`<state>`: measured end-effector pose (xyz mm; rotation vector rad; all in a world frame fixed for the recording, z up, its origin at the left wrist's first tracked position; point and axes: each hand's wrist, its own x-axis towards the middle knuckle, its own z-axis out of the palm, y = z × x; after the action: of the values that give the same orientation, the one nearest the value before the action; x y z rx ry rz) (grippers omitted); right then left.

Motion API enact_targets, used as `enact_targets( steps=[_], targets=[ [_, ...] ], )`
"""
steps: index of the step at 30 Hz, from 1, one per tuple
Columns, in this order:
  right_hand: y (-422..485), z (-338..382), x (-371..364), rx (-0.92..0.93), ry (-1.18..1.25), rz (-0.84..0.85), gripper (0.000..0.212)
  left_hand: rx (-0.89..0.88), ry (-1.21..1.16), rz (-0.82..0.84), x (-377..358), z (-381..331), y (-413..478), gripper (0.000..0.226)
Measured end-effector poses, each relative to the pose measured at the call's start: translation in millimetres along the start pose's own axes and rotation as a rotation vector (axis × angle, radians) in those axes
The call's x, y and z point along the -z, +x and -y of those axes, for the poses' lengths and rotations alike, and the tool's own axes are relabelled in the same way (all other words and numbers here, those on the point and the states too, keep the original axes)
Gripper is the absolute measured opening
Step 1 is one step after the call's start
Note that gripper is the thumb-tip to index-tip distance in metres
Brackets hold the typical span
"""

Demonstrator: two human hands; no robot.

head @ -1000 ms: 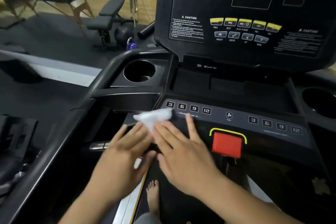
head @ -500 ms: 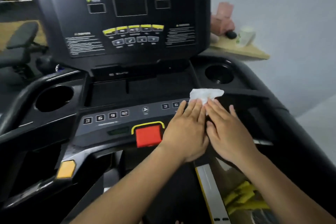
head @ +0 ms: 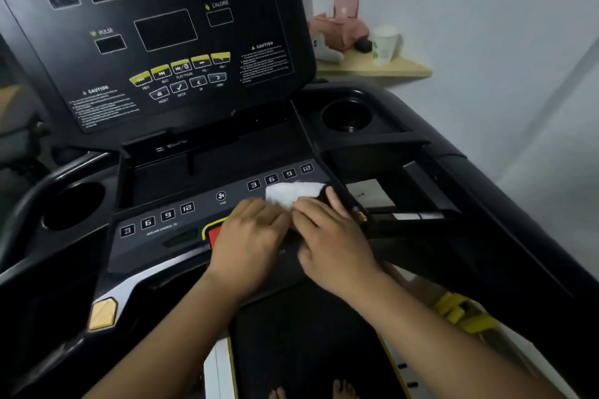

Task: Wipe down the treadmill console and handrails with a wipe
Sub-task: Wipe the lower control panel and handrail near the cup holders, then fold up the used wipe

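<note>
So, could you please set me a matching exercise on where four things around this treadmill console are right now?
Things:
1. wipe
2. paper cup
3. red button
4. fan button

Places:
A. on the wooden shelf to the right of the console
B. partly hidden by the left hand
C. between the left number keys and the right number keys
D. under the fingers of the left hand and the right hand

Pairs: 1-D, 2-A, 3-B, 4-C.
</note>
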<state>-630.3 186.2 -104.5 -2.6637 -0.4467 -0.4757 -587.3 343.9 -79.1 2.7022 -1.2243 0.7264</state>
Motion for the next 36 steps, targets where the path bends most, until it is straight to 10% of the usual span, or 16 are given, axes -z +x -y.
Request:
enact_targets(
  steps=[8,18,26,36],
  targets=[
    [24.8,56.2,-16.6,-0.025,0.099,-0.012,0.031,0.104,-0.068,0.109,29.9,37.3,-39.2,0.018],
    [3.5,108.0,41.4,-0.217,0.325,-0.299,0.016,0.405,-0.916,-0.096,83.3,31.6,-71.3,0.008],
    [-136.7,118.4,130.8,-0.66,0.405,-0.533,0.022,0.03,-1.367,0.077,94.5,-98.2,-32.0,0.01],
    [-404.1,135.5,219.6,-0.93,-0.05,-0.879,0.027,-0.563,-1.336,0.043,124.9,-380.2,-46.4,0.023]
  ],
)
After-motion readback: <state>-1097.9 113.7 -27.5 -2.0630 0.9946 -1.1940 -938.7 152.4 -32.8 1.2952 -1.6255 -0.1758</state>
